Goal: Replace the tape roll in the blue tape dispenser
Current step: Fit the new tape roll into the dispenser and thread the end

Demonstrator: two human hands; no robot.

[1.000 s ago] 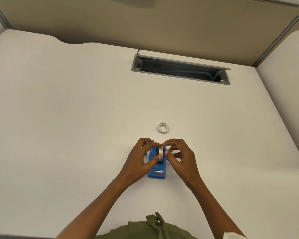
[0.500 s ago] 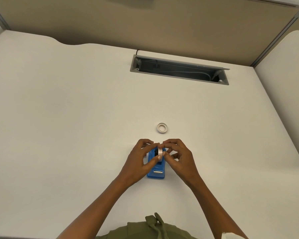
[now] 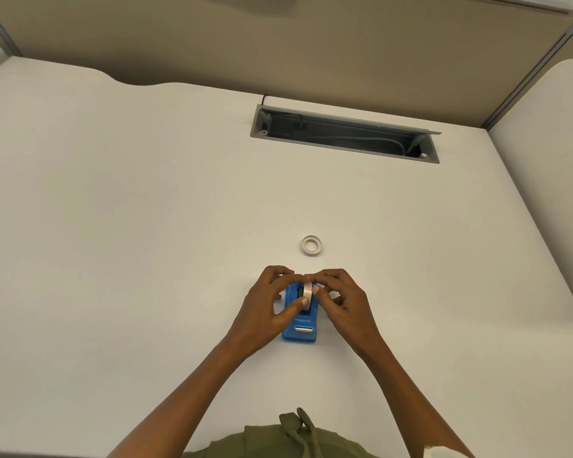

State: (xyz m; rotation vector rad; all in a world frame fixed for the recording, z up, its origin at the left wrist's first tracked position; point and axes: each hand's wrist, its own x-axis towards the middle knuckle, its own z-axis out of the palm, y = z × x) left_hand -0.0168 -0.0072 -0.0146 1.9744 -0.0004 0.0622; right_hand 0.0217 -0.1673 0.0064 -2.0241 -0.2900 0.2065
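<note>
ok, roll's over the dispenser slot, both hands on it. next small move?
Probably press the tape roll straight down into the blue tape dispenser: it stands on edge, pinched by left hand and right hand, apparently not fully seated.

Dispenser [image 3: 300, 328] blue, silver cutter strip. Roll [image 3: 307, 292] in it pale pinkish-white. Loose ring [image 3: 311, 245] white. Tabletop [image 3: 146, 226] off-white; cable slot [image 3: 344, 135] grey; partition [image 3: 278, 44] tan; shirt [image 3: 278, 441] olive.

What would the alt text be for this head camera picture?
Both hands, left and right, pinch a tape roll standing on edge in a blue tape dispenser on a white desk. A second roll lies flat just beyond.
</note>
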